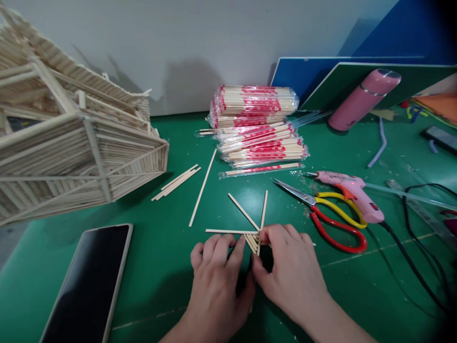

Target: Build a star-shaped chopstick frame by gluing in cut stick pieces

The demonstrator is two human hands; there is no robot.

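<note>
Taking the stick assembly [232, 232] between your hands as the dial's centre, scissors [311, 200] lie near your right hand [291, 267] at half past 2, crowding the glue gun [359, 190] behind them, whose cord [403, 252] trails off towards 4. Wrapped chopsticks [264, 143] are piled at 12, a pink bottle [360, 102] stands at 1, and loose sticks [176, 183] lie at 10 on the green worktop [160, 271], before a big stick-built model [132, 147]. A smartphone [87, 281] is between 8 and 9.

The model is cut off at the left edge, the smartphone at the bottom. Your right thumb and forefinger pinch the assembly, covering its join. Your left hand [217, 281] touches it with a fingertip; its thumb is in shadow, so you cannot tell whether that grip is closed.
</note>
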